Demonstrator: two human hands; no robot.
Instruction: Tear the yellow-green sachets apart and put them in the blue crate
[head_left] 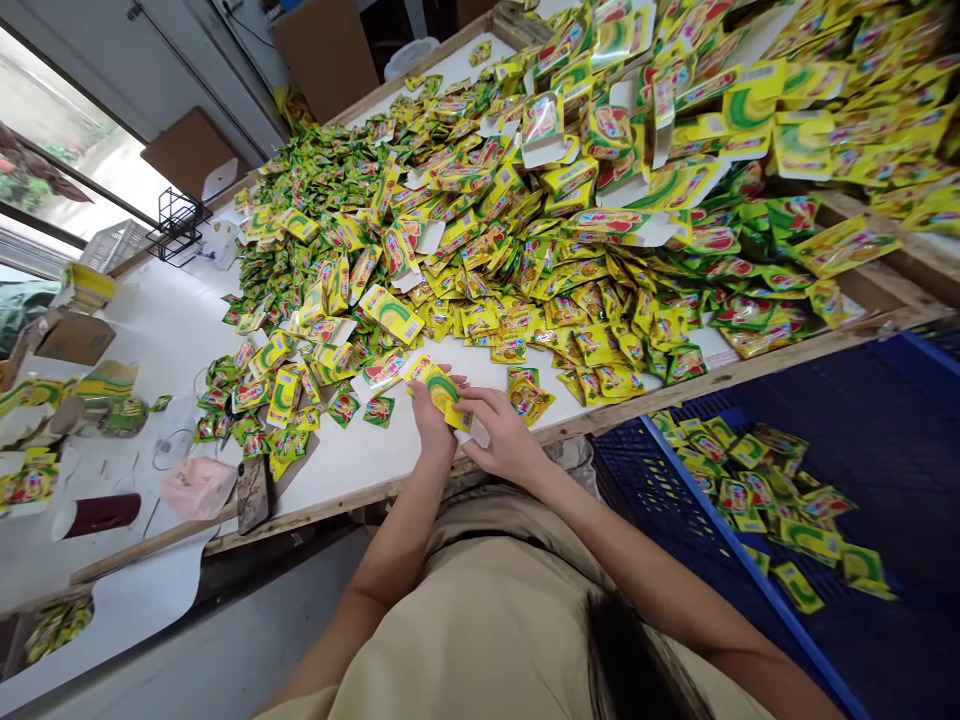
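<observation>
Close to the table's front edge, a small yellow and green box point(435, 385) lies tilted between both of my hands. My left hand point(433, 415) is wrapped round its side and lower part. With its fingers closed on the near end, where a white flap shows, my right hand point(501, 430) grips the same box. Just beyond my hands a yellow box with a white flap point(382, 372) lies on the white table point(360, 450). A few small sachets point(529, 395) lie right of my fingers. What the box contains is hidden.
A large heap of sachets and boxes point(480, 230) covers the wood-rimmed table. Blue crates point(885, 420) stand low on the right, one with several yellow packs inside. A phone point(255, 492), a pink bag point(199, 487) and a dark red cylinder point(105, 514) lie at left.
</observation>
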